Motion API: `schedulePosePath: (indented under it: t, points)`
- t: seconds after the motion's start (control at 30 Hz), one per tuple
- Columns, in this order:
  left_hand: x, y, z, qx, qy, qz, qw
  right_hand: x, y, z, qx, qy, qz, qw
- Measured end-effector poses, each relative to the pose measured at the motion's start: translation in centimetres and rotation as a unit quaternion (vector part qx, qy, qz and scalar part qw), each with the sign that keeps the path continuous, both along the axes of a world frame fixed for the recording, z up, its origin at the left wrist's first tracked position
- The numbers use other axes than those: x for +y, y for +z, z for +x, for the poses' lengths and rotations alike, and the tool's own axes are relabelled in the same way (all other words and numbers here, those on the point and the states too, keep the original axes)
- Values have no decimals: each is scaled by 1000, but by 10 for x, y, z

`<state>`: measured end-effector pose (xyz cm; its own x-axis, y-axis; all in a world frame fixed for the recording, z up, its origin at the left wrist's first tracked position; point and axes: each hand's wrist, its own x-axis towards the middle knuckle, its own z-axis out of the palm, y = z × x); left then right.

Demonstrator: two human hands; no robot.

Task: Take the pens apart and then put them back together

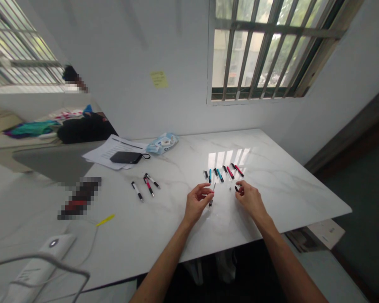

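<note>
My left hand (198, 200) is closed in a pinch on a thin pen refill (214, 187), which points up and away from the fingertips. Just below these fingers is a dark pen part (211, 203); whether the hand touches it is unclear. Across a small gap, my right hand (249, 198) pinches a small black pen part (236, 189). A tiny greyish piece (230, 189) lies on the table between the hands. Beyond them, pens in pieces lie in a row, with blue barrels (220, 175) on the left and red barrels (239, 170) on the right.
Several whole pens (148, 186) lie left of my hands on the white marbled table (167, 219). Farther back are papers (97, 153), a black pouch (126, 157) and a blue wipes packet (162, 143). A white power strip (44, 261) with cable sits at the near left.
</note>
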<state>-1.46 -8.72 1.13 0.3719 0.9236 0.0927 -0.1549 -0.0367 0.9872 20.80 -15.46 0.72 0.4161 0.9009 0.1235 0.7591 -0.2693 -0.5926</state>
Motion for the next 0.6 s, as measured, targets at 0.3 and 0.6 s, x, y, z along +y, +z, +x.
schedulePosePath:
  t: [0.3, 0.6]
  points:
    - [3, -3, -2, 12, 0, 6, 1000, 22, -13, -6, -17, 16, -15, 1000]
    - [3, -4, 0, 14, -4, 3, 1000, 11, 5, -24, 75, 31, 59, 995]
